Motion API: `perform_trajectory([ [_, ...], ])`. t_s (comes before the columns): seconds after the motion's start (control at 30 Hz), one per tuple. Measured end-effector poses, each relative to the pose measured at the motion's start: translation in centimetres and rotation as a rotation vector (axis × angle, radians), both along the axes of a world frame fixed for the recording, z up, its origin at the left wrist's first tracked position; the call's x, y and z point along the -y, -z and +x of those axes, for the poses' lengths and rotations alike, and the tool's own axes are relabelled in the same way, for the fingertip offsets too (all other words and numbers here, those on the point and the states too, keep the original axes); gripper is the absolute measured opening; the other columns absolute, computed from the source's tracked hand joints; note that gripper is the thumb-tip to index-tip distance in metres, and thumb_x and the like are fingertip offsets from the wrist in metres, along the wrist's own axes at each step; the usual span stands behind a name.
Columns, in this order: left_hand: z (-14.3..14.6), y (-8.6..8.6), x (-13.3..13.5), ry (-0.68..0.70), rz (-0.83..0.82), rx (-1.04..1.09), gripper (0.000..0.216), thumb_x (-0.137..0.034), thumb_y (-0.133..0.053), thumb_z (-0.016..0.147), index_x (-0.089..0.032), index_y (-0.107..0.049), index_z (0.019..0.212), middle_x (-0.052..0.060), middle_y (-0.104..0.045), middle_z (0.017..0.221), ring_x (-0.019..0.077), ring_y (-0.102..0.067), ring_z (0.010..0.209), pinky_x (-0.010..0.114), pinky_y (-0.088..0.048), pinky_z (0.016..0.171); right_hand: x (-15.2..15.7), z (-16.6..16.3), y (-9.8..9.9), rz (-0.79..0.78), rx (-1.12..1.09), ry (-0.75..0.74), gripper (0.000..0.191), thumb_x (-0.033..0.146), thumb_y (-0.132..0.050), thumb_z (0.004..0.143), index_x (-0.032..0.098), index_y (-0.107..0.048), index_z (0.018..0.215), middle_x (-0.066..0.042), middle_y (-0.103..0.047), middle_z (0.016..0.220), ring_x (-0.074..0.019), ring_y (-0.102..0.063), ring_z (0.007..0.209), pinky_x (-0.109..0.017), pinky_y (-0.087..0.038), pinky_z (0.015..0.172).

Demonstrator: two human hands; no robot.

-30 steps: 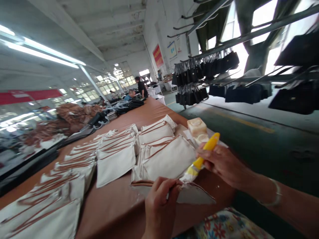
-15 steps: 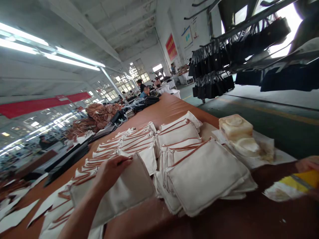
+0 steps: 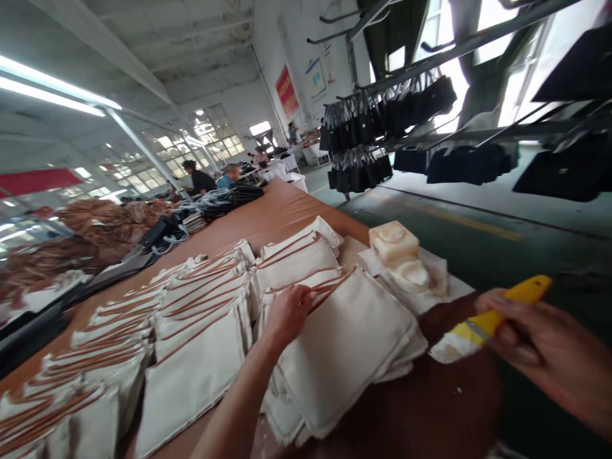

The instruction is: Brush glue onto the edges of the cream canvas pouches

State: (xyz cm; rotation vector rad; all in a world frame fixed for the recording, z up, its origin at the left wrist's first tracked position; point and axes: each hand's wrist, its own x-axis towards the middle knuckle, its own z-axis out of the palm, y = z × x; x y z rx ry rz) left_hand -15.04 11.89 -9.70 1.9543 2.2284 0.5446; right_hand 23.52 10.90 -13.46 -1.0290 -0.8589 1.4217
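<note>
My left hand (image 3: 288, 317) reaches across to the right pile, fingers closed at the top edge of the uppermost cream fabric pouch (image 3: 347, 347), which has brown trim along its rim. A yellow-handled paintbrush (image 3: 519, 296) is gripped in my right hand (image 3: 540, 350). White paste coats its bristles, which point left and down, just right of that pile. Another cream pouch (image 3: 196, 366) lies flat on top of the neighbouring row, left of my left forearm.
Overlapping pouches (image 3: 115, 325) cover the left of the brown tabletop (image 3: 291, 207). A tub (image 3: 394, 242) with whitish paste stands on paper behind the right pile. Black bags (image 3: 368, 127) hang from a rack beyond the table's right edge; people (image 3: 198, 178) are farther back.
My left hand has let go of the pouch on the left row and moved right to the other pile. My right hand has come further into view with the brush. The view has turned right.
</note>
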Motion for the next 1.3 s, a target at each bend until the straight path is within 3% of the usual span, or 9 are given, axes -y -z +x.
perform_trajectory([
  [0.1,4.3,0.9,-2.2,0.040,-0.056,0.049,0.032,-0.044,-0.051,0.089,-0.020,-0.071,0.083,0.007,-0.070,0.082,0.0205,-0.063,0.079,0.027,-0.037,0.068,0.6,0.4,-0.6,-0.077,-0.116,-0.052,0.028,0.039,-0.071,0.081,0.019,-0.062,0.064,-0.002,-0.040,0.053,-0.0085,-0.031,0.044,-0.028,-0.019,0.041],
  [0.3,9.1,0.4,-4.9,-0.045,-0.119,0.187,0.033,-0.044,-0.056,0.084,-0.015,-0.071,0.082,0.011,-0.072,0.081,0.0241,-0.065,0.081,0.028,-0.040,0.066,1.5,1.8,-1.3,0.024,-0.208,-0.041,0.026,0.038,-0.072,0.082,0.017,-0.061,0.073,0.002,-0.040,0.054,-0.0081,-0.029,0.046,-0.022,-0.017,0.040],
  [0.4,11.3,-1.4,-3.1,0.027,-0.170,0.341,0.042,-0.051,-0.052,0.085,-0.015,-0.073,0.089,0.008,-0.074,0.079,0.0231,-0.066,0.076,0.027,-0.044,0.063,0.4,2.5,-2.3,0.100,-0.231,-0.023,0.026,0.037,-0.072,0.080,0.017,-0.057,0.075,0.003,-0.042,0.054,-0.0077,-0.029,0.045,-0.020,-0.017,0.040],
  [0.57,14.4,-4.9,2.9,0.187,-0.294,0.661,0.055,-0.059,-0.048,0.087,-0.017,-0.068,0.116,0.007,-0.075,0.090,0.0203,-0.069,0.072,0.027,-0.051,0.064,-1.8,2.3,-5.3,0.268,-0.236,0.001,0.028,0.038,-0.072,0.079,0.016,-0.054,0.076,0.005,-0.041,0.052,-0.0073,-0.030,0.045,-0.020,-0.019,0.040],
  [0.73,16.6,-6.8,8.1,0.144,-0.455,1.056,0.055,-0.053,-0.063,0.082,-0.017,-0.065,0.124,0.009,-0.075,0.092,0.0193,-0.069,0.074,0.026,-0.053,0.065,-1.3,1.3,-7.5,0.364,-0.161,-0.081,0.029,0.041,-0.069,0.080,0.017,-0.054,0.075,0.006,-0.041,0.051,-0.0082,-0.032,0.045,-0.021,-0.021,0.042],
  [0.9,18.0,-7.5,10.6,0.127,-0.500,1.103,0.055,-0.051,-0.066,0.080,-0.018,-0.065,0.125,0.008,-0.075,0.093,0.0198,-0.069,0.077,0.025,-0.052,0.067,-0.3,0.3,-7.5,0.517,0.063,-0.163,0.029,0.039,-0.060,0.088,0.016,-0.055,0.072,0.004,-0.045,0.055,-0.0103,-0.040,0.050,-0.023,-0.032,0.048],
  [1.0,18.2,-7.6,11.2,0.146,-0.550,1.113,0.055,-0.050,-0.068,0.079,-0.019,-0.065,0.124,0.008,-0.076,0.095,0.0204,-0.069,0.080,0.026,-0.053,0.070,-0.3,0.2,-7.4,0.595,0.201,-0.088,0.031,0.039,-0.058,0.091,0.016,-0.054,0.070,0.002,-0.048,0.059,-0.0113,-0.043,0.054,-0.023,-0.035,0.051],
  [1.17,18.3,-7.5,11.7,0.116,-0.527,1.138,0.054,-0.051,-0.069,0.078,-0.017,-0.068,0.120,0.009,-0.076,0.090,0.0201,-0.069,0.078,0.025,-0.053,0.069,0.4,1.0,-7.9,0.609,0.158,-0.052,0.033,0.038,-0.058,0.092,0.018,-0.050,0.067,0.004,-0.045,0.055,-0.0109,-0.041,0.051,-0.023,-0.035,0.050],
  [1.3,18.2,-7.3,12.2,0.235,-0.517,1.004,0.046,-0.047,-0.066,0.082,-0.018,-0.069,0.118,0.008,-0.076,0.094,0.0225,-0.068,0.086,0.027,-0.053,0.074,0.6,1.4,-7.9,0.642,0.252,-0.105,0.028,0.036,-0.057,0.091,0.017,-0.054,0.071,0.003,-0.047,0.058,-0.0116,-0.043,0.053,-0.024,-0.035,0.051],
])
